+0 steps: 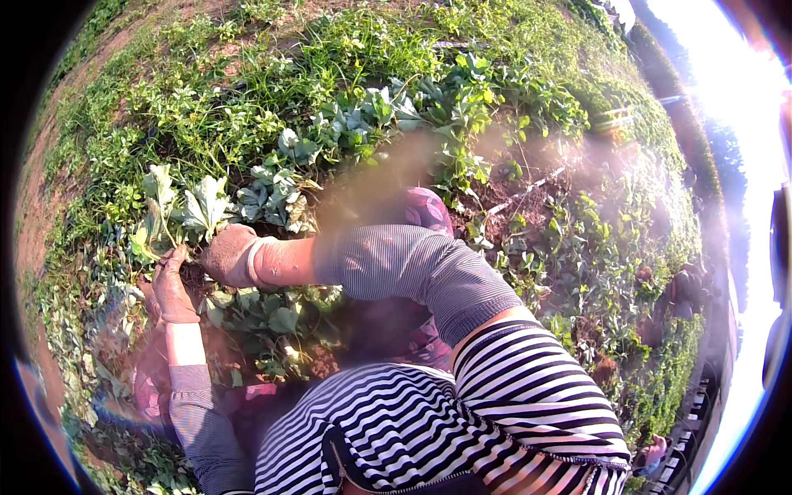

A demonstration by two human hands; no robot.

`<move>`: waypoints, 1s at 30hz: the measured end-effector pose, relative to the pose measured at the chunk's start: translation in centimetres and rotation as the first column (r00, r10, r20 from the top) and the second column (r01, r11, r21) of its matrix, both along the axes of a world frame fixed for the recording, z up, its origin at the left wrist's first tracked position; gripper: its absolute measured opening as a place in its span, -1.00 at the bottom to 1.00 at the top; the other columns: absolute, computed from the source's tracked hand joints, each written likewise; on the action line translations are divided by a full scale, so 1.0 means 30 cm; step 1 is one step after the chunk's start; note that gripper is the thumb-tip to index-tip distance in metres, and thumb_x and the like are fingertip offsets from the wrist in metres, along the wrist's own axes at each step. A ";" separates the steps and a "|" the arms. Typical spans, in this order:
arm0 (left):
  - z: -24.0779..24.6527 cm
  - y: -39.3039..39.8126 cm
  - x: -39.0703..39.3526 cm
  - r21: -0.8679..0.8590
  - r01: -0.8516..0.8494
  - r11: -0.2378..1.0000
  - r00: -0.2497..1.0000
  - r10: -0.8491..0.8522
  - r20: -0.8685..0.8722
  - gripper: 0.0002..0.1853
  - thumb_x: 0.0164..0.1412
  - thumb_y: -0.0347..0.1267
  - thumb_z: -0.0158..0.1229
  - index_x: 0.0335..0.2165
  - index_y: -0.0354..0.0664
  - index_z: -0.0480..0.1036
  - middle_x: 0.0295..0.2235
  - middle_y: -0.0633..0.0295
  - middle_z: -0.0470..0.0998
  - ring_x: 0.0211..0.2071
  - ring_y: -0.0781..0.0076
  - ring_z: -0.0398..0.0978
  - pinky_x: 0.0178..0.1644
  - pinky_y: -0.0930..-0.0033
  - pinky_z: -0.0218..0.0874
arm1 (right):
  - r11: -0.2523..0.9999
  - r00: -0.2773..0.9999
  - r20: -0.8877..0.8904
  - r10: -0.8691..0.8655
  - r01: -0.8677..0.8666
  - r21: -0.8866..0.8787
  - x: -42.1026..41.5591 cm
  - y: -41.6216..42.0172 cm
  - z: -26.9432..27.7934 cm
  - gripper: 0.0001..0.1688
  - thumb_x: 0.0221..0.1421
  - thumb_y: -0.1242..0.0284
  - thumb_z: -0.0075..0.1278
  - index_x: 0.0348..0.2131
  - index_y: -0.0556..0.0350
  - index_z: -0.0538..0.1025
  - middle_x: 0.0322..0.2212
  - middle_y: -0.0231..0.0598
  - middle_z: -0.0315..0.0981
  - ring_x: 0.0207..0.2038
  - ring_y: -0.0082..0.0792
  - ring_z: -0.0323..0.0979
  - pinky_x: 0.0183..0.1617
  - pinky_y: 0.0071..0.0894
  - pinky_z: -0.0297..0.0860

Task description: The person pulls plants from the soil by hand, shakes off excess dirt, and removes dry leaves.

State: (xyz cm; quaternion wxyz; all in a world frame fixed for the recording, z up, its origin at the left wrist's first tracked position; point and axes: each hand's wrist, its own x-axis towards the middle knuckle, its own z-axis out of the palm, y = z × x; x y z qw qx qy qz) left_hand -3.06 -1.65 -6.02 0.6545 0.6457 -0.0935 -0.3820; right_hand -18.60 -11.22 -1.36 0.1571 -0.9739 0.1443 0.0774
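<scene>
My left hand (174,289), in a soiled brown glove, has its fingers closed at the pale stems of a leafy green plant (205,204). Broad, light green leaves spread above the fingertips. Close beside it on the right, my gloved right hand (230,255) is curled at the base of the same leaves. Its fingers are turned away and hidden, so what they hold does not show. Darker broad-leaved plants (272,195) grow just beyond the right hand, and low foliage (281,318) lies below its wrist.
Grass and weeds (247,111) cover the ground ahead. Bare reddish soil (504,198) with a pale stick (526,190) lies to the right. My knee in purple leaf-print trousers (428,210) is under my right arm. Another person (654,450) appears at the lower right rim. Glare washes out the far right.
</scene>
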 end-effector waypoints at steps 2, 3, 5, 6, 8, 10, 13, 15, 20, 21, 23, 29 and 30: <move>-0.073 0.012 0.109 -0.042 -0.101 0.994 0.989 0.105 0.101 -0.72 0.06 -0.38 0.27 -0.24 -0.30 0.52 -0.23 0.23 0.54 -0.29 0.42 0.47 -0.19 0.38 0.33 | 0.992 0.990 -0.073 0.123 -0.120 0.049 -0.012 0.056 0.024 -0.79 -0.03 0.40 0.02 -0.36 0.00 0.63 -0.44 -0.20 0.61 -0.37 -0.17 0.59 -0.44 -0.11 0.48; -0.086 0.023 0.153 -0.077 -0.156 0.985 0.976 0.166 0.144 -0.69 0.06 -0.37 0.28 -0.21 -0.30 0.52 -0.22 0.24 0.53 -0.29 0.41 0.47 -0.20 0.38 0.33 | 0.975 0.968 -0.133 0.211 -0.200 0.093 -0.028 0.094 0.056 -0.79 -0.03 0.41 0.03 -0.35 0.00 0.63 -0.42 -0.19 0.61 -0.34 -0.17 0.59 -0.41 -0.11 0.49; -0.052 0.044 0.238 -0.121 -0.150 0.981 0.984 0.135 -0.118 -0.63 0.21 -0.28 0.07 -0.06 -0.25 0.47 -0.10 0.21 0.50 -0.14 0.34 0.48 -0.02 0.27 0.32 | 0.959 0.949 -0.205 0.238 -0.197 0.203 -0.039 0.166 0.008 -0.70 -0.05 0.29 0.07 -0.28 -0.04 0.64 -0.32 -0.29 0.61 -0.26 -0.18 0.57 -0.30 -0.08 0.47; -0.011 0.001 0.176 -0.090 -0.098 0.991 0.975 0.078 -0.209 -0.61 0.23 -0.26 0.03 -0.04 -0.25 0.45 -0.08 0.20 0.49 -0.11 0.33 0.47 0.01 0.26 0.31 | 0.949 0.958 -0.183 0.220 -0.167 0.267 -0.071 0.159 -0.099 -0.65 -0.07 0.25 0.09 -0.26 -0.04 0.63 -0.28 -0.23 0.60 -0.20 -0.12 0.54 -0.19 -0.10 0.46; 0.075 0.023 0.147 -0.040 -0.103 0.994 0.962 0.090 -0.258 -0.57 0.27 -0.25 -0.05 0.02 -0.24 0.42 -0.04 0.19 0.48 -0.04 0.29 0.45 0.07 0.25 0.29 | 0.947 0.947 -0.227 0.227 -0.160 0.278 -0.057 0.116 -0.041 -0.62 -0.10 0.22 0.10 -0.25 -0.04 0.62 -0.28 -0.19 0.59 -0.17 -0.10 0.53 -0.14 -0.12 0.44; 0.225 -0.019 -0.027 0.089 -0.140 0.986 0.972 0.154 -0.179 -0.59 0.25 -0.27 0.02 0.00 -0.27 0.44 -0.05 0.21 0.48 -0.07 0.36 0.43 0.04 0.27 0.27 | 0.951 0.999 -0.033 0.028 -0.016 0.308 -0.062 0.053 -0.055 -0.53 -0.14 0.12 0.13 -0.26 0.01 0.60 -0.31 -0.15 0.59 -0.18 -0.06 0.53 -0.13 -0.11 0.44; 0.133 0.029 0.026 -0.088 0.116 0.989 0.984 -0.126 -0.126 -0.63 0.22 -0.27 0.10 -0.07 -0.27 0.49 -0.10 0.27 0.49 -0.11 0.45 0.42 0.03 0.35 0.22 | 0.880 0.915 0.257 -0.311 0.174 0.442 -0.021 -0.037 0.038 -0.49 -0.07 0.07 0.09 -0.27 0.12 0.54 -0.42 0.05 0.54 -0.29 0.11 0.50 -0.21 -0.02 0.41; 0.204 -0.006 -0.106 -0.080 0.029 0.996 0.985 -0.042 -0.168 -0.69 0.23 -0.25 0.07 -0.13 -0.20 0.48 -0.17 0.18 0.52 -0.21 0.28 0.50 -0.21 0.20 0.39 | 0.805 0.906 0.207 -0.369 0.200 0.558 -0.016 -0.065 0.048 -0.40 -0.09 0.01 0.11 -0.27 0.18 0.56 -0.40 0.07 0.55 -0.26 0.08 0.51 -0.18 -0.05 0.42; 0.169 -0.008 -0.105 -0.098 0.169 0.981 0.984 -0.161 0.082 -0.74 0.20 -0.31 0.13 -0.19 -0.23 0.49 -0.21 0.25 0.50 -0.21 0.40 0.44 -0.08 0.31 0.27 | 0.414 0.861 -0.002 -0.509 0.247 0.876 -0.034 -0.019 0.042 -0.52 -0.06 0.18 0.11 -0.31 0.27 0.56 -0.57 -0.14 0.55 -0.53 -0.32 0.55 -0.42 -0.37 0.47; 0.162 -0.011 -0.107 -0.112 0.156 0.981 0.984 -0.144 0.107 -0.74 0.19 -0.31 0.14 -0.19 -0.23 0.49 -0.21 0.26 0.49 -0.19 0.41 0.42 -0.08 0.31 0.26 | 0.364 0.834 0.017 -0.551 0.223 0.904 -0.044 -0.015 0.043 -0.58 -0.04 0.24 0.11 -0.33 0.28 0.56 -0.59 -0.18 0.54 -0.58 -0.40 0.52 -0.49 -0.42 0.46; 0.164 -0.006 -0.102 -0.155 0.224 0.962 0.973 -0.212 0.089 -0.70 0.20 -0.28 0.14 -0.17 -0.24 0.48 -0.20 0.24 0.49 -0.17 0.39 0.43 -0.05 0.29 0.27 | 0.240 0.822 0.003 -0.570 0.163 0.957 -0.052 -0.024 0.030 -0.63 -0.04 0.28 0.11 -0.35 0.28 0.56 -0.61 -0.18 0.53 -0.61 -0.41 0.49 -0.51 -0.39 0.44; 0.140 0.004 -0.034 -0.239 0.211 0.948 0.892 -0.287 -0.350 -0.57 0.27 -0.20 0.02 -0.05 -0.32 0.41 -0.09 0.11 0.51 -0.11 0.27 0.51 -0.01 0.22 0.35 | 0.446 0.715 0.150 -0.683 0.245 0.861 0.013 -0.090 0.026 -0.63 -0.09 0.27 0.17 -0.38 0.26 0.58 -0.65 -0.20 0.50 -0.62 -0.46 0.44 -0.48 -0.39 0.40; 0.068 0.025 0.030 -0.214 0.124 0.969 0.894 -0.203 -0.401 -0.58 0.28 -0.23 0.03 -0.04 -0.35 0.40 -0.06 0.12 0.50 -0.09 0.27 0.50 0.02 0.22 0.32 | 0.466 0.693 0.160 -0.703 0.278 0.840 0.017 -0.094 0.033 -0.63 -0.07 0.29 0.18 -0.34 0.26 0.58 -0.63 -0.20 0.51 -0.60 -0.48 0.43 -0.45 -0.40 0.40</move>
